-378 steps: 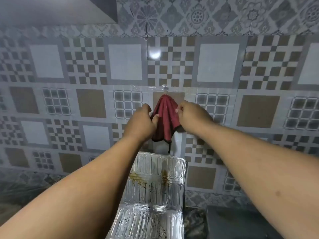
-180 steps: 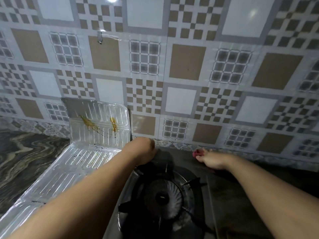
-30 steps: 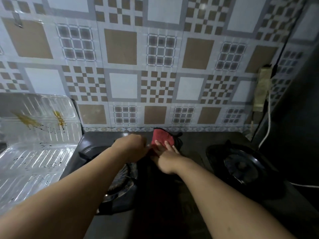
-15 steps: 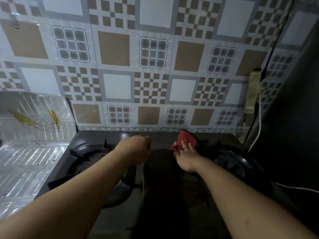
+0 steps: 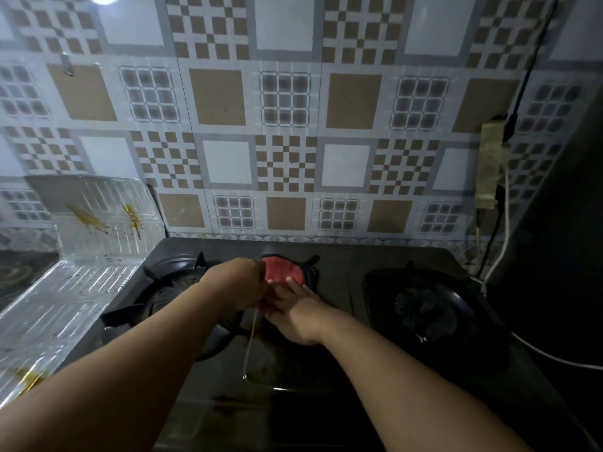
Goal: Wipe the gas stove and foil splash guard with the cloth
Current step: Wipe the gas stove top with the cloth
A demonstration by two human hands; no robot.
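A dark two-burner gas stove fills the lower middle, with a left burner and a right burner. A red cloth lies on the stove's middle strip near the back. My right hand presses flat on its near part, fingers spread over it. My left hand is a closed fist touching the cloth's left edge; whether it grips the cloth is not visible. The foil splash guard stands bent at the stove's left, streaked with yellow-brown stains.
A patterned tile wall runs behind the stove. A power strip hangs on the wall at right, with a white cable trailing down beside the stove. A dark tall surface bounds the right side. A wall hook is upper left.
My right hand has slid the red cloth leftward from near the right burner to the stove's middle, meeting my left fist. The left hand has barely moved.
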